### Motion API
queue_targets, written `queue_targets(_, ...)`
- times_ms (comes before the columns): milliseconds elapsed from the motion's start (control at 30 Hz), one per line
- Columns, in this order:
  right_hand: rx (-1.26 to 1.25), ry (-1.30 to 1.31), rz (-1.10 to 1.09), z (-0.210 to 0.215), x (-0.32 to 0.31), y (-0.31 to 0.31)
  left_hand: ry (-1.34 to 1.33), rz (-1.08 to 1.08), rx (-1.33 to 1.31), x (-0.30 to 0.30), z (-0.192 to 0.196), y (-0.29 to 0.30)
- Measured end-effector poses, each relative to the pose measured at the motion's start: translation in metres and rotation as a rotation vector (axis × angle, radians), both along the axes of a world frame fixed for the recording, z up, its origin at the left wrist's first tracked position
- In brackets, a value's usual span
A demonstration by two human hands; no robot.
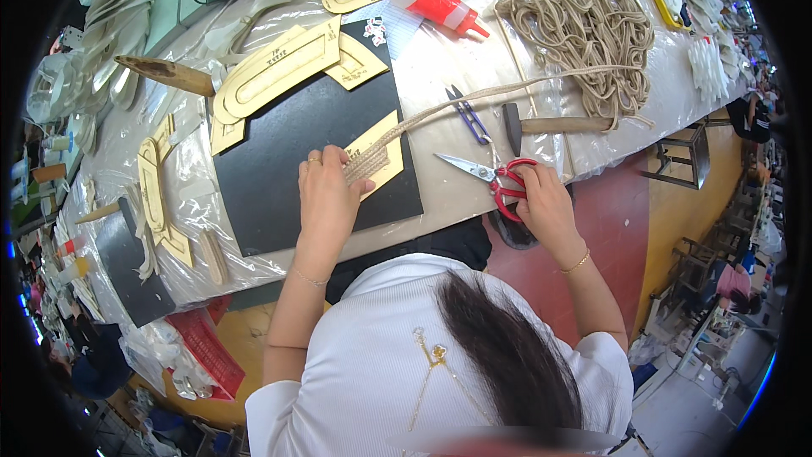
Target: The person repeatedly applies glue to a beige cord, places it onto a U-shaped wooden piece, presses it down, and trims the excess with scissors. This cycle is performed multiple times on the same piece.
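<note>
My left hand (328, 195) presses several side-by-side lengths of beige braided cord (365, 166) onto a yellow template board (391, 173), its thumb and fingers closed on them. That board lies on a black mat (279, 211). From the strip, one cord runs right to a tangled heap of the same cord (584, 30). My right hand (548, 207) grips red-handled scissors (505, 176) at the table's front edge, fingers in the loops, blades pointing left. Just beyond the scissors lie blue-handled thread snips (468, 116) and a wooden-handled hammer (565, 124).
More yellow templates (279, 68) overlap on the mat's far side, beside a pointed wooden stick (165, 74). A bottle with a red nozzle (436, 4) lies at the back. Another template (152, 186) and a second hammer (127, 211) are at left. A stool (695, 152) stands right.
</note>
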State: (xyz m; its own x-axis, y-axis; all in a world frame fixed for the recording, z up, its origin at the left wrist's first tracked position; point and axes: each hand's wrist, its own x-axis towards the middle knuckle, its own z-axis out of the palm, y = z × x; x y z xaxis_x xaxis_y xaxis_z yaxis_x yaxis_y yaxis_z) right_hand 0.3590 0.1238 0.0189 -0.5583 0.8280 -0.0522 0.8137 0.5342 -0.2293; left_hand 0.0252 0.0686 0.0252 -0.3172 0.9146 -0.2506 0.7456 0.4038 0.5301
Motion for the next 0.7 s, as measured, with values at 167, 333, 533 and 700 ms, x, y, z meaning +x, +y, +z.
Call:
queue_targets(167,-0.054,0.06,-0.024,0.023,0.007,0.0,0.006,0.009,0.046,0.003,-0.003,-0.004)
queue_targets(333,-0.196,0.317,-0.015,0.035,-0.014,-0.01,0.042,0.01,0.086,0.003,-0.007,-0.003)
queue_targets(533,-0.193,0.222,0.055,0.024,-0.047,-0.014,-0.001,0.02,0.018,0.006,-0.003,-0.002)
queue_targets(700,-0.2,0.122,0.1,0.017,-0.053,-0.011,-0.043,0.053,0.008,0.008,-0.001,0.0)
